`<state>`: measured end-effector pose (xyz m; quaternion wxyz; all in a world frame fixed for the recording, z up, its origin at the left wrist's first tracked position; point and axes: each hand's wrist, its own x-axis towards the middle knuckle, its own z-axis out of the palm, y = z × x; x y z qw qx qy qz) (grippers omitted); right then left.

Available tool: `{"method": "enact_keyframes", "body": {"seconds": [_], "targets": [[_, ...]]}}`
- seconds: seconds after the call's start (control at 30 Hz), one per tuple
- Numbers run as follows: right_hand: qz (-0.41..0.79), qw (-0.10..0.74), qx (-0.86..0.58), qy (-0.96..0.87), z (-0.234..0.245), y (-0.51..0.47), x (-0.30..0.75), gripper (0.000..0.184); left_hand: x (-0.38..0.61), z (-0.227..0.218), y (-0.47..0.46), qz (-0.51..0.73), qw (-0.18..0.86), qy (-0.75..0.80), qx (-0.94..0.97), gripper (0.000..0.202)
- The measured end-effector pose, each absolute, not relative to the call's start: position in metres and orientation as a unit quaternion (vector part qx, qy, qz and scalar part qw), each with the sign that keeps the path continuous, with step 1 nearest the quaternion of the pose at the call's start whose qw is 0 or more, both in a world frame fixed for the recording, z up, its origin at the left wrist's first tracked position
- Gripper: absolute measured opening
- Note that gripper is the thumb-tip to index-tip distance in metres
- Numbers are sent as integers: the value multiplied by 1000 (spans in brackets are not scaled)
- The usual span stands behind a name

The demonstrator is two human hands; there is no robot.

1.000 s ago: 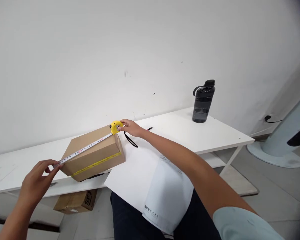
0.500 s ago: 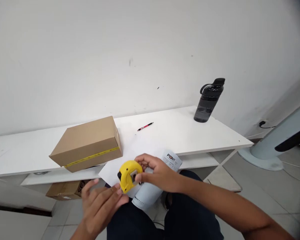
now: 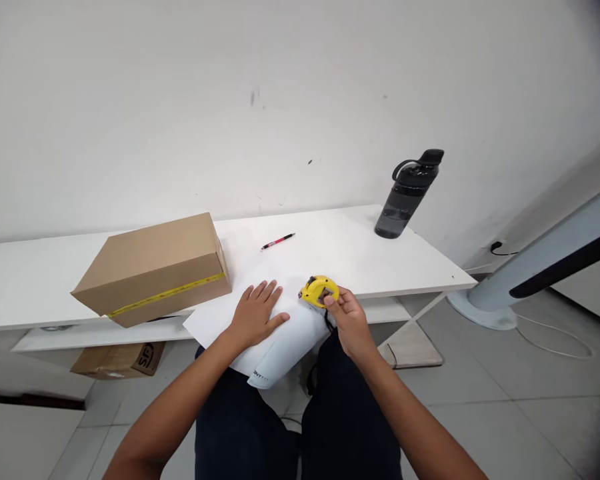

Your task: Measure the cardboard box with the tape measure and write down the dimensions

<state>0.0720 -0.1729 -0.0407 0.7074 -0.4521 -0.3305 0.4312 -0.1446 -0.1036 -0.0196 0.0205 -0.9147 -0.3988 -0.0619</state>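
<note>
My right hand (image 3: 349,319) grips a yellow tape measure (image 3: 319,291) at the front edge of the white table (image 3: 360,260); the tape is wound in. My left hand (image 3: 257,313) lies flat, fingers spread, on a white sheet of paper (image 3: 285,340) that hangs off the table over my lap. A brown cardboard box (image 3: 153,268) with a yellow strip along its side sits on the table, left of both hands.
A red-and-black pen (image 3: 278,241) lies on the table behind the paper. A dark water bottle (image 3: 407,195) stands at the back right. Another cardboard box (image 3: 117,358) rests on the floor under the table. A pale fan base (image 3: 485,303) is at right.
The tape was stretched along the box top a second ago; it has wound in. My right hand carried the case down to the table's front edge, and my left hand settled flat on the paper.
</note>
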Motion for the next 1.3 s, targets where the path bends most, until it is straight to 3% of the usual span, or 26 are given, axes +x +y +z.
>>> {"method": "enact_keyframes", "body": {"seconds": [0.27,0.4,0.67,0.83,1.13,1.2,1.3], "targets": [[384,705,-489,-342,-15,-141,100,50,-77,-8,-90,-68,0,-472,-879,75],[323,591,-617,-408,-1,-93,121,49,-50,-9,-79,-78,0,-482,-873,75],[187,391,-790,-433,4,-10,164,31,-45,-2,-53,-109,-9,-409,-906,55],[105,284,-847,-437,1,15,170,38,-35,-5,-31,-143,-31,-383,-912,53],[20,172,-863,-474,5,54,177,42,-23,-17,-29,-133,-60,-361,-921,45],[-24,162,-836,-524,14,59,170,44,-23,-18,-27,-126,-69,-356,-923,52],[-24,82,-731,-676,25,68,147,50,-22,-20,-23,-96,-92,-334,-933,66]]}}
